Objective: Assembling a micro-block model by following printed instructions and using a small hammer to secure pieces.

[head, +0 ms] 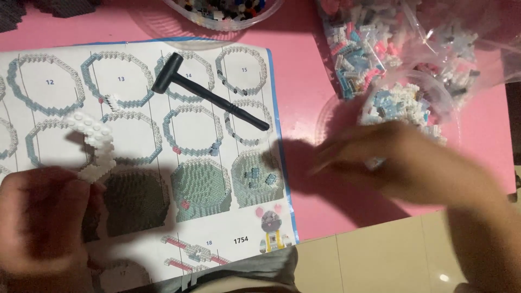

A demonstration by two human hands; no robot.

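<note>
Quickly: our left hand [40, 217] sits low at the left edge, fingers [81, 187] pinched on a curved strip of white bricks [93, 142] that rises over the instruction sheet [163, 163]. The strip arcs up and left, its lower end in the grip, its upper end free above the printed ring diagrams. Our right hand [401, 163] is motion-blurred over the pink surface [304, 65], just below a clear bowl of white and blue bricks [404, 103]; we cannot tell whether its fingers are clenched or released, or whether they hold anything. A small black hammer [209, 92] lies diagonally on the sheet, head up-left. A plastic bag of mixed bricks [374, 43] lies above the bowl, and another bowl of bricks [222, 11] is at the top edge.
</note>
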